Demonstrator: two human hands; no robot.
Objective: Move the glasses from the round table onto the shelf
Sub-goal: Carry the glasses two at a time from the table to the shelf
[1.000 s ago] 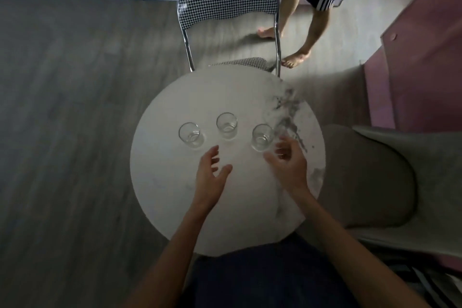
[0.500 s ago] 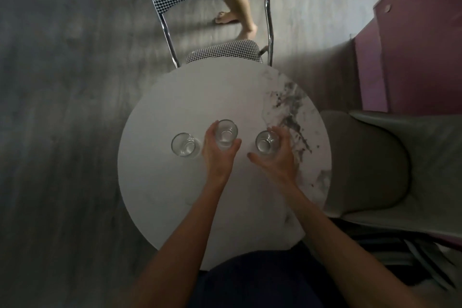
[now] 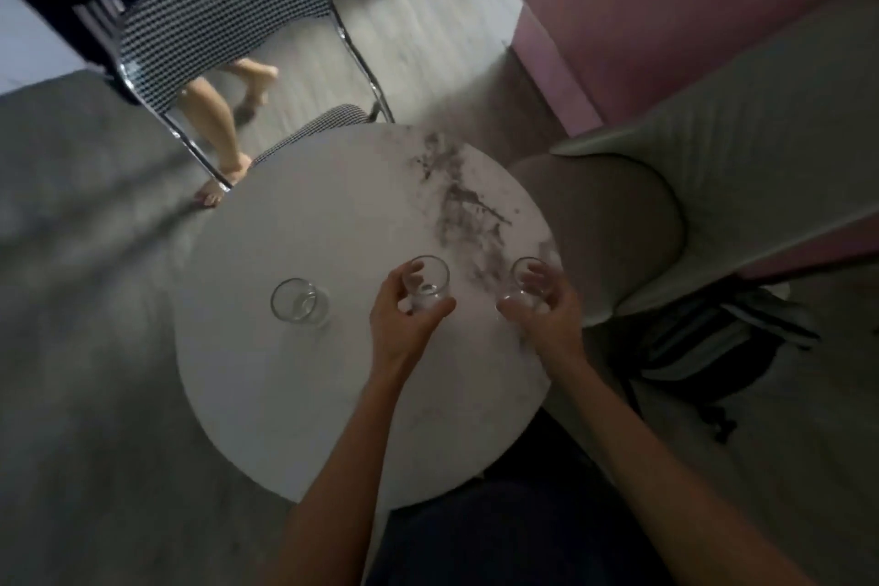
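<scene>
Three clear glasses are at the round white marble table [image 3: 333, 228]. My left hand [image 3: 402, 324] is wrapped around the middle glass [image 3: 429, 282]. My right hand [image 3: 547, 309] grips the right glass [image 3: 523, 274] near the table's right edge. Whether either held glass is touching the tabletop cannot be told. The left glass [image 3: 297, 302] stands alone on the table, apart from both hands. No shelf is recognisable in this view.
A houndstooth chair [image 3: 223, 19] with a chrome frame stands behind the table, and a person's bare legs [image 3: 216, 129] are beyond it. A grey-green upholstered chair [image 3: 742, 157] is on the right, a pink cabinet [image 3: 666, 5] behind it. A dark striped bag [image 3: 713, 338] lies on the floor.
Both hands reached forward and closed around the middle and right glasses. My view has swung to the right and tilted. The person behind the chair walked to the left.
</scene>
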